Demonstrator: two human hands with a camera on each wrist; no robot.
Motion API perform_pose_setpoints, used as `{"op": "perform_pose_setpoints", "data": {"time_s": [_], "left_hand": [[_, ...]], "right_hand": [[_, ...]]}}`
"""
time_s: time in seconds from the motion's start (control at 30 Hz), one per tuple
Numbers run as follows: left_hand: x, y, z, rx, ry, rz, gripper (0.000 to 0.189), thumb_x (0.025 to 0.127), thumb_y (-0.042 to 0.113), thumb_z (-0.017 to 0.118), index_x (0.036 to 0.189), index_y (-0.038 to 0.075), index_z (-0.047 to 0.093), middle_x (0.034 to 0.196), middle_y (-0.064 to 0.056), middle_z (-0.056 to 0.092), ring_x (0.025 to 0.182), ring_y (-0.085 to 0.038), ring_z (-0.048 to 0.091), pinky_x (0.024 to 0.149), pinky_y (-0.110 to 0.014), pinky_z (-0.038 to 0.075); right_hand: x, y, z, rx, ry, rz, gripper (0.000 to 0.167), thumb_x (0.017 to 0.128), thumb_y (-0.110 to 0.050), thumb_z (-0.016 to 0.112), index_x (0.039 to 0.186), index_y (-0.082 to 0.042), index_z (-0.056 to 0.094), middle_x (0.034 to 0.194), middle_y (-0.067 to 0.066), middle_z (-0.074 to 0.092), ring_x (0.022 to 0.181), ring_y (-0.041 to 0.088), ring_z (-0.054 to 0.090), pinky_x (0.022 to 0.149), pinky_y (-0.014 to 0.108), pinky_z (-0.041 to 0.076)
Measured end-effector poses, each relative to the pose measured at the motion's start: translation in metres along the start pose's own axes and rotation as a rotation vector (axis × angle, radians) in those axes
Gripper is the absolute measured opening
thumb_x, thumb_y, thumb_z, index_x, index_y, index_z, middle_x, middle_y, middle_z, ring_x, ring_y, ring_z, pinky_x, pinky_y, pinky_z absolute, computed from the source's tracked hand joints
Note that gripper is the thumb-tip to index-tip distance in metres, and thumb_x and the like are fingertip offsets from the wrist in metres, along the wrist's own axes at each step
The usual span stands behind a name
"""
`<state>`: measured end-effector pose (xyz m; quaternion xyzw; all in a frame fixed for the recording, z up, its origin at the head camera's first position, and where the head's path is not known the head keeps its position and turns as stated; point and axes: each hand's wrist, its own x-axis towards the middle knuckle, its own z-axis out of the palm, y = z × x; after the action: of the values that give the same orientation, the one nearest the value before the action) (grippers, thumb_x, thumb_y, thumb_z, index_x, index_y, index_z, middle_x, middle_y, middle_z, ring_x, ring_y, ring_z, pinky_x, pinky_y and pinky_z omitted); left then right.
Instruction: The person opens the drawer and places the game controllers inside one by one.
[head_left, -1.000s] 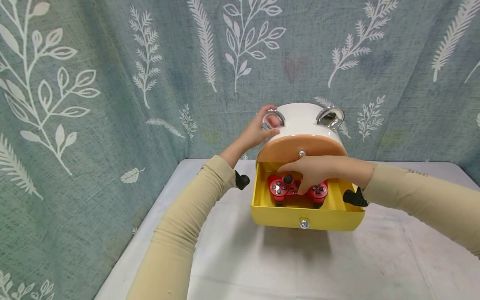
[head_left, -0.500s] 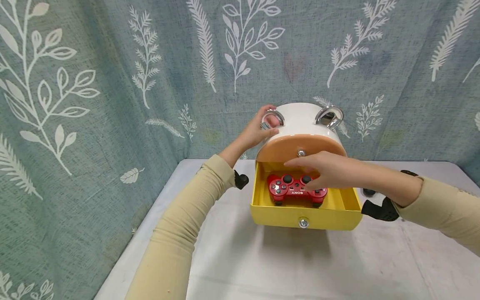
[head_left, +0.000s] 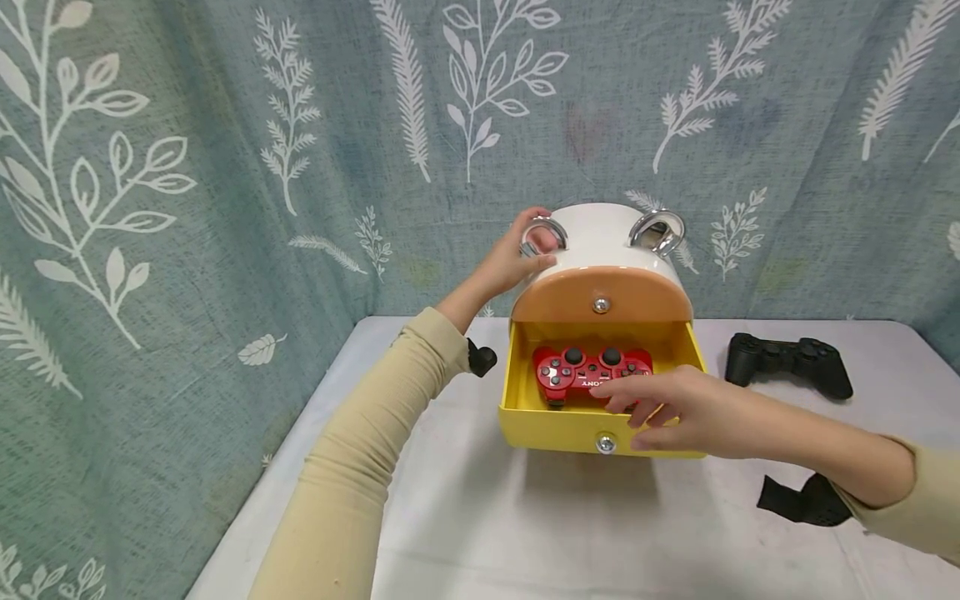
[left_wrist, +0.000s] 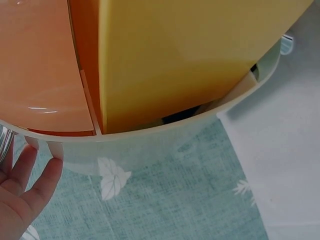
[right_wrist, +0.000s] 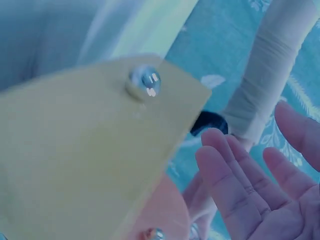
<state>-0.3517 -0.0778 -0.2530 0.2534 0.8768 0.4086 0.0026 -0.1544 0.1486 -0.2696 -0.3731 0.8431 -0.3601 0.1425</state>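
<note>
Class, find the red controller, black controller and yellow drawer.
Red controller (head_left: 588,375), head view: middle of its body.
Black controller (head_left: 782,358), head view: body between grips.
Yellow drawer (head_left: 555,429), head view: front panel.

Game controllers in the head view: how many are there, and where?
2. The red controller lies in the yellow drawer, partly covered by the right hand; the black controller lies on the table. Others could be hidden behind the orange front.

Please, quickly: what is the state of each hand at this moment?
Left hand: open, touching the white cabinet.
Right hand: open, holding nothing, near the yellow drawer.
</note>
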Motion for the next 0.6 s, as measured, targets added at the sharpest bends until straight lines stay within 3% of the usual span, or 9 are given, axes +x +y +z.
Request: {"op": "perform_pose_setpoints", "data": {"time_s": [0.3,0.6], "left_hand": [[0.001,0.0,0.0,0.001,0.014,-0.017,0.063,0.086,0.021,0.065,0.137,0.026,0.029,0.148,-0.004,0.027,0.134,-0.026,0.029,0.104,-0.046,0.029],[0.002,-0.001,0.001,-0.008,0.013,-0.012,0.064,0.085,0.021,0.065,0.138,0.025,0.029,0.148,-0.005,0.027,0.134,-0.026,0.028,0.105,-0.046,0.028]], "right_hand": [[-0.011,0.023,0.028,0.167,-0.012,0.073,0.052,0.083,-0.02,0.067,0.13,-0.005,0.049,0.107,0.007,0.065,0.087,0.007,0.062,0.073,0.022,0.051],[-0.014,0.048,0.058,0.163,0.058,-0.007,0.057,0.085,-0.029,0.065,0.13,-0.001,0.046,0.101,0.008,0.068,0.086,0.007,0.063,0.069,0.024,0.052]]}}
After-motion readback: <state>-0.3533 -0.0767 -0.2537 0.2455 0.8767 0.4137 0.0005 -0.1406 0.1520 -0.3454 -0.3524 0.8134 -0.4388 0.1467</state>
